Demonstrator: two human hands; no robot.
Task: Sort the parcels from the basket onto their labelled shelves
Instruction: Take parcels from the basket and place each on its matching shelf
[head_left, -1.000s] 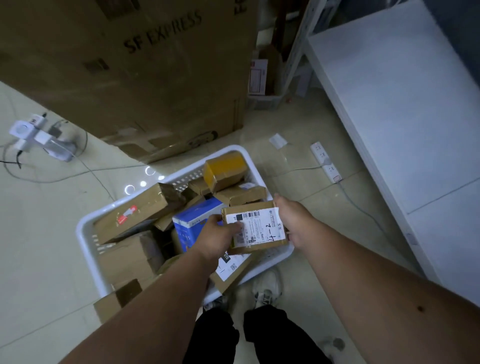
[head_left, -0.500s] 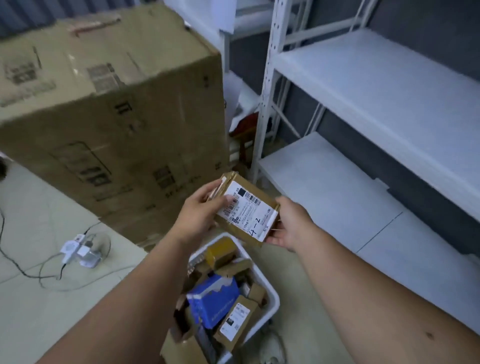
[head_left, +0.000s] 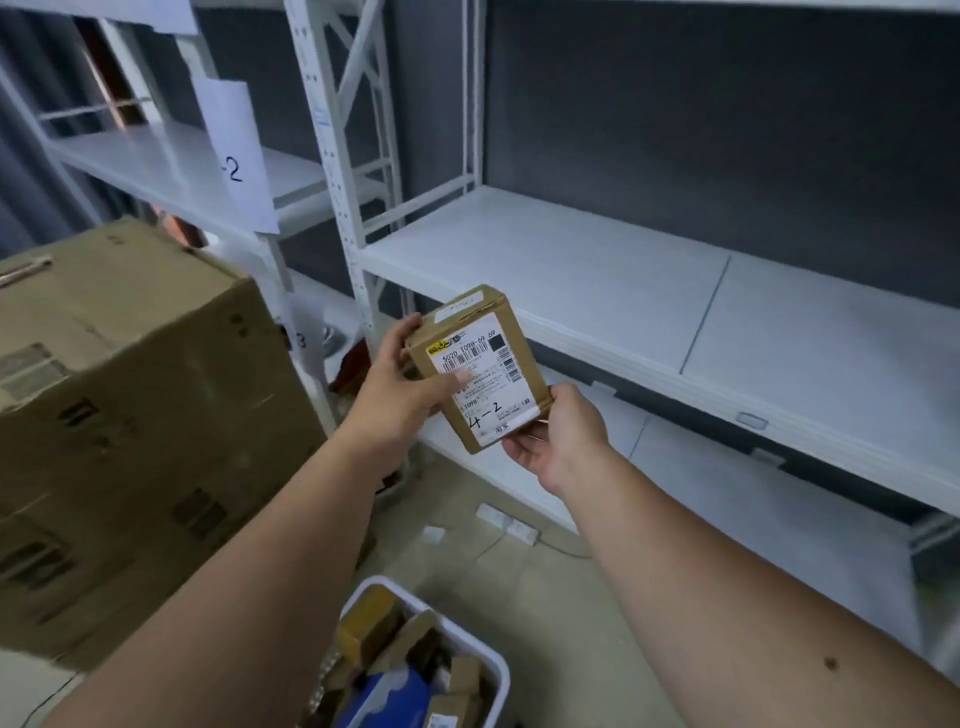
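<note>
Parcel (head_left: 478, 369), a small brown box with a white label handwritten "4-2", is held up at mid-frame in the head view, tilted, in front of the white shelf (head_left: 571, 260). Left hand (head_left: 400, 395) reaches in from seven o'clock, thumb across the label, fingers curled behind. Right hand (head_left: 558, 441), from five o'clock, pinches the lower corner. Basket (head_left: 488, 660) of parcels sits at six o'clock; a big carton (head_left: 130, 415) stands at nine o'clock.

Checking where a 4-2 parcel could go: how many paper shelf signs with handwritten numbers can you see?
1 clearly: the paper sign ending in "-2", hanging on the left rack's post, its first character cut off. A second scrap with a partly visible digit sits lower behind the big carton. Others may be hidden.
</note>
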